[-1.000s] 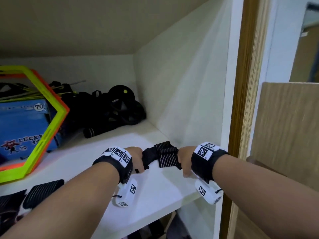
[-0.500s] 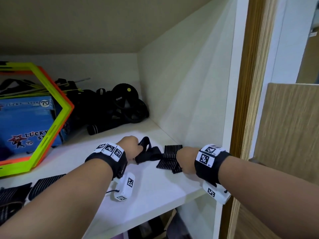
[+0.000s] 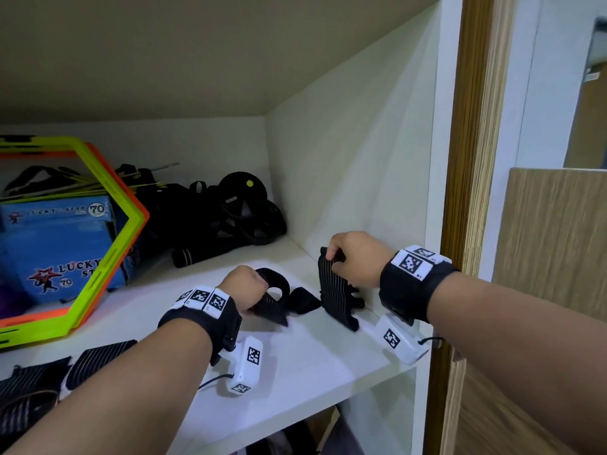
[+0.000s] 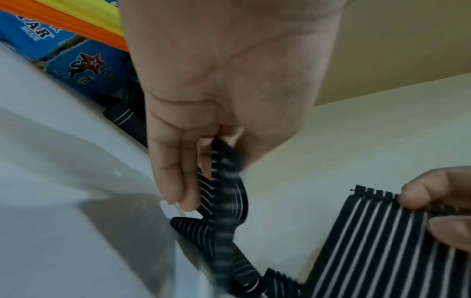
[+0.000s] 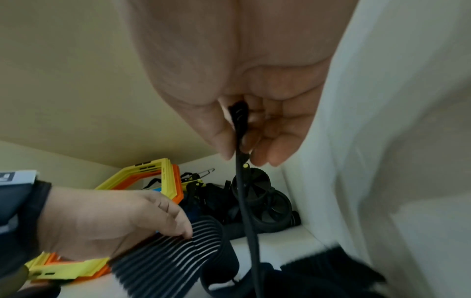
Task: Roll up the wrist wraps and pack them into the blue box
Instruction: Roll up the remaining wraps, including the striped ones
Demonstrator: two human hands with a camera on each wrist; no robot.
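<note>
Wrap [image 3: 335,290] stretched left–right (twisted midway), pinched by both hands.

Ribbed striped elastic cloth wrist wrap [image 3: 335,290]; smooth matt white shelf [image 3: 305,359]; glossy blue cardboard box [image 3: 56,244].

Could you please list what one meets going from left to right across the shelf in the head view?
Blue cardboard box → yellow-green hexagonal ring → black wheeled roller → right hand pinching the black striped wrist wrap.

soft even light, faint shadows, motion blur in both wrist views.
</note>
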